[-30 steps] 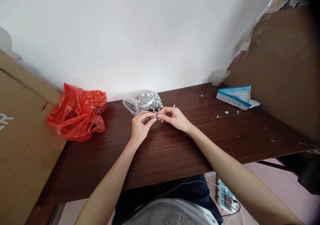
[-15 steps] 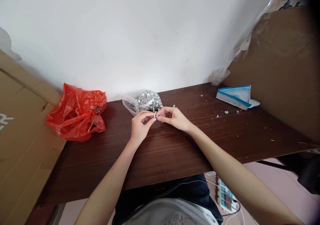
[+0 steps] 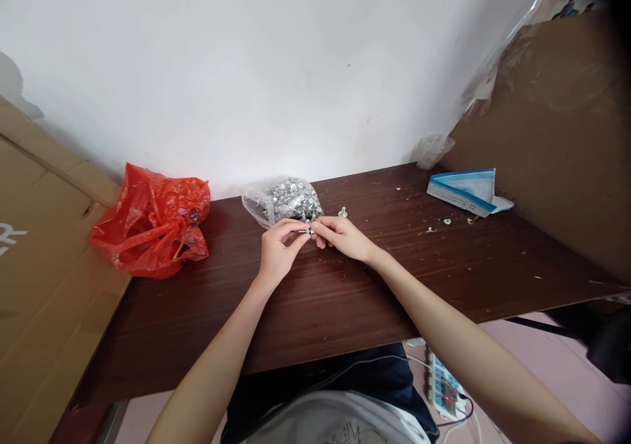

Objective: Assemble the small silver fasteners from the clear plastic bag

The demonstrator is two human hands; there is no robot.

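Note:
My left hand and my right hand meet over the dark wooden table, fingertips pinched together on a small metal screw-like part. Just behind them lies a clear plastic bag of shiny metal parts. Another small metal part stands on the table beside my right hand.
A crumpled red plastic bag lies at the table's left end against cardboard. A blue and white packet rests at the right, beside a brown cardboard panel. A power strip lies on the floor below.
My right hand has turned slightly downward and closed in on the small part; the loose metal part beside it now shows more clearly. My left hand has hardly moved.

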